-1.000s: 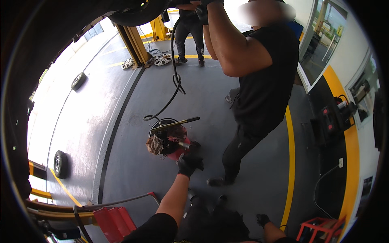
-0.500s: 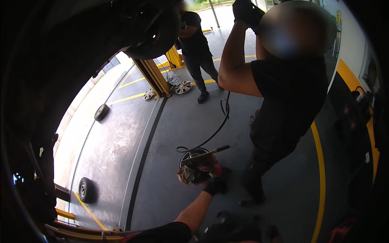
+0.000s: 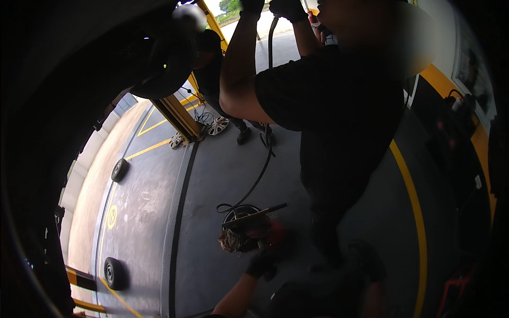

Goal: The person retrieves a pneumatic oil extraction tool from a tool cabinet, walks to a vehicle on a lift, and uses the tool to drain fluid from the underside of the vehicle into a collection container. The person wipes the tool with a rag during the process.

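My left hand (image 3: 262, 264), in a black glove, hangs low in the middle, just below a round dark container (image 3: 237, 212) with a pale rim. A long bar (image 3: 254, 216) with a dark grip lies across its top. A crumpled brownish rag (image 3: 233, 241) and something red (image 3: 274, 233) sit at its near side, closest to my left hand. My right hand (image 3: 367, 261) is a dark, dim shape at the lower right, below a co-worker's leg. The fingers of both hands are too dark and blurred to make out.
A co-worker (image 3: 339, 106) stands close ahead with raised gloved hands (image 3: 289, 9) near a black hose (image 3: 260, 177). Another person (image 3: 208, 58) is behind. A raised dark vehicle with a wheel (image 3: 164, 63) looms upper left. Two tyres (image 3: 113, 273), hubcaps (image 3: 218, 126) and a yellow post (image 3: 179, 117) stand left.
The view has shifted, and the co-worker appears larger and further left. My left hand has shifted down and left in view, beside the container. My right hand shows more at lower right.
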